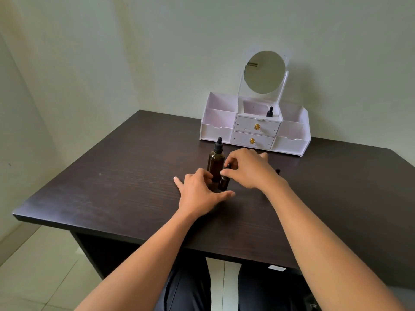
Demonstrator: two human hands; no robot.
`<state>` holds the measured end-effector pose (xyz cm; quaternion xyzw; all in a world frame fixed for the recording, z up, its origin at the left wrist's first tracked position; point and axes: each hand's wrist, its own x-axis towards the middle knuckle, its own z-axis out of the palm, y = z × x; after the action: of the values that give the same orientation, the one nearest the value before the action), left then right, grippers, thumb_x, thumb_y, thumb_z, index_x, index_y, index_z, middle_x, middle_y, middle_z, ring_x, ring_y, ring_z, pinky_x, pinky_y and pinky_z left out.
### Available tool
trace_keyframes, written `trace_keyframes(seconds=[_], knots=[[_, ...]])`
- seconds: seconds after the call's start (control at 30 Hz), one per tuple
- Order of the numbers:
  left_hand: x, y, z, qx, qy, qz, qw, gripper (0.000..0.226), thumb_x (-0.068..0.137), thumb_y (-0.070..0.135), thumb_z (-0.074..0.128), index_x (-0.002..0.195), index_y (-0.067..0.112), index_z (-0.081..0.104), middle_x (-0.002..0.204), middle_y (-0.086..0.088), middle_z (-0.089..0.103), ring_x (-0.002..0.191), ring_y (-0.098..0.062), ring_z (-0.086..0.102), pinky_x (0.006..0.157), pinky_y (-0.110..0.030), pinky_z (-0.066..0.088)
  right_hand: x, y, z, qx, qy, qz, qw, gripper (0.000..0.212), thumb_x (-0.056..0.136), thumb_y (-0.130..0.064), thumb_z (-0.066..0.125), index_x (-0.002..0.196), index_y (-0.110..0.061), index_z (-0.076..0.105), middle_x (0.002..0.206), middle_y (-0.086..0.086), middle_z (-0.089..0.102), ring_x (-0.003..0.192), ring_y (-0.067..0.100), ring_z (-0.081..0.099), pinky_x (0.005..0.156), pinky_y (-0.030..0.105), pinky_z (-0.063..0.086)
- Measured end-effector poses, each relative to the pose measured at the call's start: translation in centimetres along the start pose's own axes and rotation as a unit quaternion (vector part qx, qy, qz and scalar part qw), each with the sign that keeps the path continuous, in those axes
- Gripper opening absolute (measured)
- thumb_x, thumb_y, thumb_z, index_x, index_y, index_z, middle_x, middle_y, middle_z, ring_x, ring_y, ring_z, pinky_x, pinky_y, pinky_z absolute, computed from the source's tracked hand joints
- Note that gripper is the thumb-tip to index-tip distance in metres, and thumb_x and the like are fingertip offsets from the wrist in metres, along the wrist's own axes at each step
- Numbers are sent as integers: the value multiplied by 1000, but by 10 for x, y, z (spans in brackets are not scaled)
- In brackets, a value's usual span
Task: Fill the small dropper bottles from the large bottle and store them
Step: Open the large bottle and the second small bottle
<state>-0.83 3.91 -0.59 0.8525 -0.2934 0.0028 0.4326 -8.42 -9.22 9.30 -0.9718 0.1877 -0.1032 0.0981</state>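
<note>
capping or uncapping a small dropper bottle hard against the large bottle.

head view: pinching the black cap of the small dropper bottle (224, 183) with the right hand (249, 169), fingers curled down onto it; standing upright on the bench (112, 176), touching or just beside the large bottle (216, 161). cupping its base with the left hand (199, 194), thumb stretched in front, little finger splayed; cannot tell whether those fingers truly grip. already stored: one dropper bottle (269, 112) in the middle top compartment of the white organizer (289, 140), below the round mirror (264, 72). likely to tip or skid the small bottle when twisting the cap without a firm hold below, spilling any contents; easy too to knock the large bottle over with the left knuckles, crowded so close.
</note>
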Motion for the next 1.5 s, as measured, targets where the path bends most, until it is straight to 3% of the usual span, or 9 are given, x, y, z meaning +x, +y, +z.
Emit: trace_keyframes(seconds=[0.17,0.37,0.63,0.9,1.13,1.23,1.33,1.43,1.5], knots=[[2,-6,-1,-2,7,25,1000,49,69,65,78,96,27,62,90,14,65,111,-14,53,118,-60,-8,0,-23,12,-22,-7,-4,1000,28,90,-51,64,108,-30,67,104,-9,66,109,17,57,102,48,32],[4,-15,4,-39,23,11,999,28,77,50,78,80,24,68,75,10,70,87,-10,62,119,-58,-6,1,-34,18,-19,-16,3,1000,29,86,-56,67,98,-29,67,95,-11,69,101,16,61,99,48,35],[6,-10,3,-9,28,3,1000,17,78,49,77,75,35,66,75,14,71,80,-3,55,118,-57,3,-1,-28,20,7,-12,-26,1000,25,89,-48,67,99,-25,69,94,-7,61,102,20,57,97,43,35],[9,-4,-3,64,-1,-1,998,27,77,58,74,67,40,56,71,17,65,76,-7,50,112,-56,24,-6,-26,12,38,-36,-55,997,22,92,-35,69,110,-22,71,116,-1,64,116,22,52,104,44,36],[5,-5,-7,57,-5,0,998,18,80,61,71,81,44,64,83,21,68,92,-5,58,117,-60,5,-2,-22,6,66,-85,-75,991,34,87,-19,68,118,-33,67,111,-8,66,104,16,59,100,42,47],[2,-5,-7,57,10,-1,998,17,81,61,69,85,45,65,83,20,70,99,-6,61,118,-61,-7,0,-21,-1,118,-46,-55,990,30,82,-39,75,109,-33,66,98,-12,65,88,11,61,85,36,55],[1,-6,-6,65,11,-13,998,23,81,61,69,95,43,70,85,20,70,102,-7,60,118,-60,-9,3,-25,-1,34,-11,-47,998,23,86,-52,67,88,-29,66,92,-7,65,84,15,62,74,36,53],[2,-6,-5,59,17,-12,998,24,81,61,70,97,44,72,83,21,69,102,-6,60,117,-60,-9,8,-24,2,38,-32,-71,996,6,90,-31,68,88,-26,68,95,-4,66,84,13,63,77,37,55],[2,-6,-6,58,16,-9,998,24,80,61,70,97,43,72,81,21,67,103,-6,60,117,-61,-9,9,-19,0,92,-55,-87,990,15,88,-14,66,99,-24,69,96,-8,67,79,3,58,76,27,50]])
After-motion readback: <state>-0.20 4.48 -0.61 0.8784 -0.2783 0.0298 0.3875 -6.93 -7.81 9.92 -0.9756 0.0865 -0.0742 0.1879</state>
